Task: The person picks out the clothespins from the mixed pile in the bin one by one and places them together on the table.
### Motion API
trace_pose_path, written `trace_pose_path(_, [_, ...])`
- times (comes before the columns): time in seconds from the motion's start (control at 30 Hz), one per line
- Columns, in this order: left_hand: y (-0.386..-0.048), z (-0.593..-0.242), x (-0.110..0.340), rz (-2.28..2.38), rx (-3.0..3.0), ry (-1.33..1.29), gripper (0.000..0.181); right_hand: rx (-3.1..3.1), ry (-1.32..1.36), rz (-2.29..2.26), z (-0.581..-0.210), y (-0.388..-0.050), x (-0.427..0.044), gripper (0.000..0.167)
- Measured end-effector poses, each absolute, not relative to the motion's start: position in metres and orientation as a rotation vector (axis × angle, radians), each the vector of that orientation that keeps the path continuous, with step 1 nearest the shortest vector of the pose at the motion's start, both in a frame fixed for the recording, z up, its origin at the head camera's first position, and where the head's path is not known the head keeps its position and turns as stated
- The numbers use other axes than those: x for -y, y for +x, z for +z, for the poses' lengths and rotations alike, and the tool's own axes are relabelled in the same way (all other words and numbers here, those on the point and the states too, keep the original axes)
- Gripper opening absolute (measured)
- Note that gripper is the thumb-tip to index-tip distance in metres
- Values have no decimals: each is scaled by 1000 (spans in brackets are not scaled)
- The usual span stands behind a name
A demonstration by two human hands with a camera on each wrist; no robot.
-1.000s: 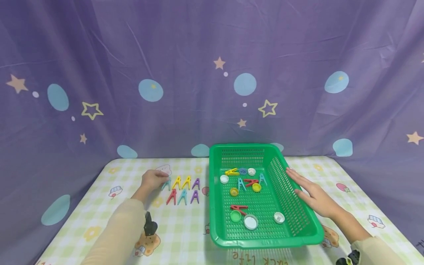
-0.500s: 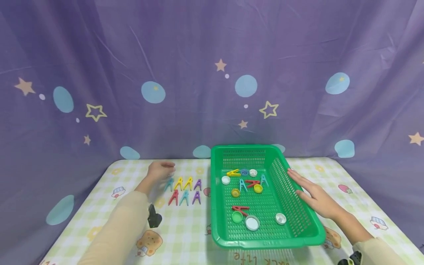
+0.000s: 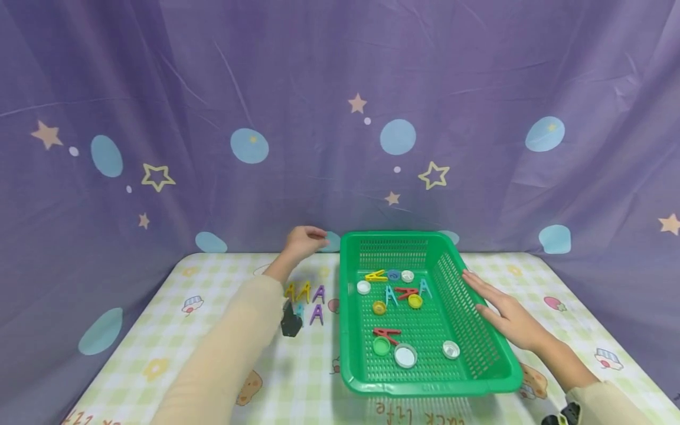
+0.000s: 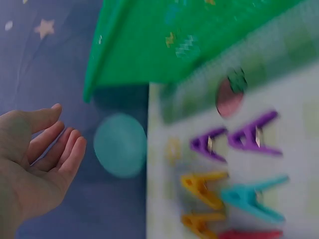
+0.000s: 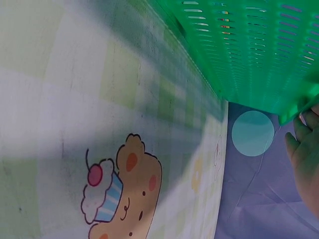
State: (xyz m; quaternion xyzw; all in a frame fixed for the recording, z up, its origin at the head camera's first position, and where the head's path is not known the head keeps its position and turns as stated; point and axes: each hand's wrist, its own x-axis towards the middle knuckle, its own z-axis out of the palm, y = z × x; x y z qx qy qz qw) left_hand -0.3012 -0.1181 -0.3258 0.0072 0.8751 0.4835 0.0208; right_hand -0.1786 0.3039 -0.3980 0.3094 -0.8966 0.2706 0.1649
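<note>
Off the far left corner of the green basket (image 3: 430,389), the left hand (image 3: 305,242) hangs raised: fingers loosely curled, thumb apart, nothing visible in its grasp. Right hand (image 3: 504,316) lies along the right rim, fingers straight, resting rather than gripping; likely just steadies the basket. Pegs outside sit on the checked tabletop (image 3: 159,330), left of the basket, in two rows, heads away from the wearer, legs toward them. Left wrist view gives two purple pegs (image 4: 243,135), two yellow pegs (image 4: 199,185), one light blue peg (image 4: 244,195) and a red peg (image 4: 251,234) cut by the frame; sleeve (image 3: 228,348) blocks part of the rows from the head view, so no full count. Even spacing and shared heading look deliberate, gaps probably leave room for fingertips. Basket floor is looser, no order I can see: lone yellow peg (image 3: 376,279) beside a blue cap (image 3: 394,275) at the back, two light blue pegs (image 3: 389,292) mid-floor with a red one between, second red lower down next to a green cap (image 3: 381,346). Also two yellow caps (image 3: 415,301), three small white or clear caps (image 3: 451,349), one bigger white cap (image 3: 405,356) near the front. Mostly single layer, so nearly everything shows.
</note>
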Motion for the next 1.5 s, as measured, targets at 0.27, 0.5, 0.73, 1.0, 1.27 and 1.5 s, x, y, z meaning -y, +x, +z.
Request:
trace_pose_path(0.27, [-306, -307, 68, 1391, -2769, 154, 32, 2551, 879, 771, -398, -179, -306, 55])
trace_pose_path(0.5, [-309, -304, 29, 1289, -2762, 212, 29, 2586, 869, 759, -400, -180, -309, 55])
trace_pose_path(0.73, [-302, -316, -12, 1173, -2738, 180, 25, 2568, 871, 756, -399, -181, -310, 55])
trace_pose_path(1.0, [-282, -342, -36, 970, -2759, 6, 42, 2551, 880, 769, -400, -180, -306, 55])
trace_pose_path(1.27, [-272, -358, -38, 915, -2708, -125, 47, 2562, 869, 785, -401, -180, -305, 55])
trace_pose_path(1.5, [-268, -365, -45, 781, -2790, -117, 37, 2555, 873, 794, -400, -180, -305, 55])
